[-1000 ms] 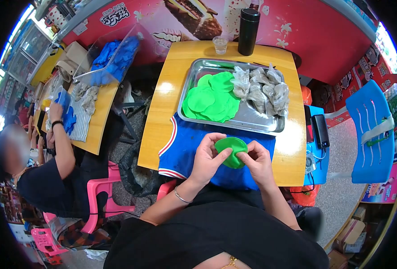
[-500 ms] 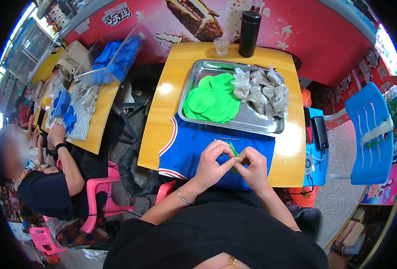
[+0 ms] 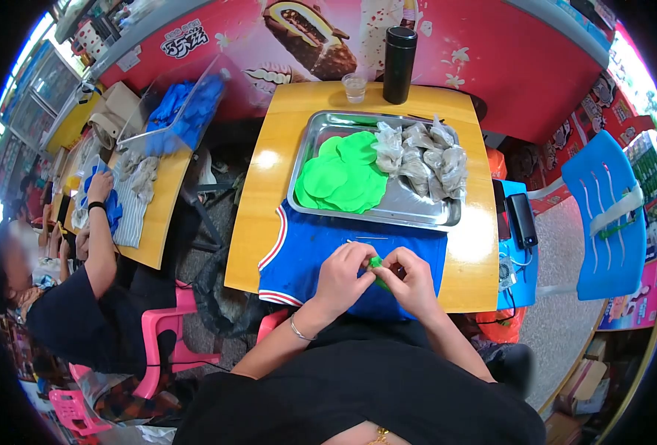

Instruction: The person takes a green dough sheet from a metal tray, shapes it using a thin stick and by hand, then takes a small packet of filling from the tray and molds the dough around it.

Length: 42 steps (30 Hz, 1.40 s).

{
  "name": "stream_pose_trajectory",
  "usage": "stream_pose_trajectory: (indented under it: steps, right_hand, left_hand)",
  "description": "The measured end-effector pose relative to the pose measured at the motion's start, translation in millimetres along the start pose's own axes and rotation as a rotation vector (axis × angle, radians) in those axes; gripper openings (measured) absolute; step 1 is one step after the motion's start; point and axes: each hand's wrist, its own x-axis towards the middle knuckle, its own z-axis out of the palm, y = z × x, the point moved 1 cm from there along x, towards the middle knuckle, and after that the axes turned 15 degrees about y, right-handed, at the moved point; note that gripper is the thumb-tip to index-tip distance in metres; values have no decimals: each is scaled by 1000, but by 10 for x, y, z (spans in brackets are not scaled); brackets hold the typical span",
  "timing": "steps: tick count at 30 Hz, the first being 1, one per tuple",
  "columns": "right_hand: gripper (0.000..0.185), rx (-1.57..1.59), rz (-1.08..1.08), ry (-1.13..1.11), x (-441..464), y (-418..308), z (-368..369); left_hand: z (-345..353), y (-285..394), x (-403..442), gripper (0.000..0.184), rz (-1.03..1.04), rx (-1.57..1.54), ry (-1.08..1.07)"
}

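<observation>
My left hand (image 3: 341, 278) and my right hand (image 3: 408, 278) meet over a blue cloth with red-and-white trim (image 3: 288, 256). Between their fingertips they pinch a small piece of green fabric (image 3: 375, 262), bunched up with a crumpled knob on top. Fingers hide most of it. A thin pale tip shows by my left fingers; I cannot make out what it is. A fine needle-like line (image 3: 373, 237) lies on the cloth just beyond. Past it, a metal tray (image 3: 403, 214) holds a pile of flat round green fabric pieces (image 3: 341, 174) and several knotted bags of greyish stuff (image 3: 423, 159).
A black thermos (image 3: 400, 65) and a clear cup (image 3: 354, 87) stand behind the tray. To the right are a blue stool (image 3: 525, 267) with a phone and a blue chair (image 3: 606, 215). At left, a co-worker (image 3: 69, 311) handles blue pieces at another table (image 3: 154, 241).
The green piece has gone from a folded strip to a gathered bunch between my fingertips. The co-worker's arm has lifted and reached farther over the other table. My view has shifted slightly.
</observation>
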Motion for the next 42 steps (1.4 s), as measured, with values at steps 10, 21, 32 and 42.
stream_pose_trajectory:
  steps: [10, 21, 32, 42]
  right_hand:
    - [11, 37, 15, 57, -3, -21, 30]
    - [11, -75, -99, 141, -5, -23, 35]
    - [18, -290, -250, 387, 91, -19, 0]
    - [22, -34, -116, 276, 41, 27, 84]
  left_hand:
    - [51, -81, 4, 21, 251, 0, 235]
    - [77, -30, -5, 13, 41, -62, 232]
    - [271, -60, -211, 7, -370, -458, 125]
    - [329, -55, -229, 9, -475, -768, 146]
